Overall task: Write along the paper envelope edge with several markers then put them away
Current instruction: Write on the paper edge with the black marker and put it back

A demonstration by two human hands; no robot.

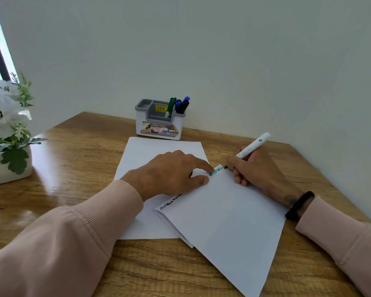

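A white paper envelope (227, 215) lies tilted on the wooden desk, over a plain white sheet (150, 151). Black writing and green marks run along its upper left edge. My left hand (169, 172) presses flat on that edge, fingertips beside the green marks. My right hand (257, 168) grips a white marker (253, 145), its dark tip touching the envelope's top corner. A white and grey holder (159, 129) stands at the back by the wall with a green marker (171, 105), a blue one (185, 99) and a black one (183, 107) in it.
A white pot of white flowers and green leaves (7, 129) stands at the desk's left edge. The wall runs close behind the holder and along the right side. Bare wood (77, 159) shows between the pot and the papers.
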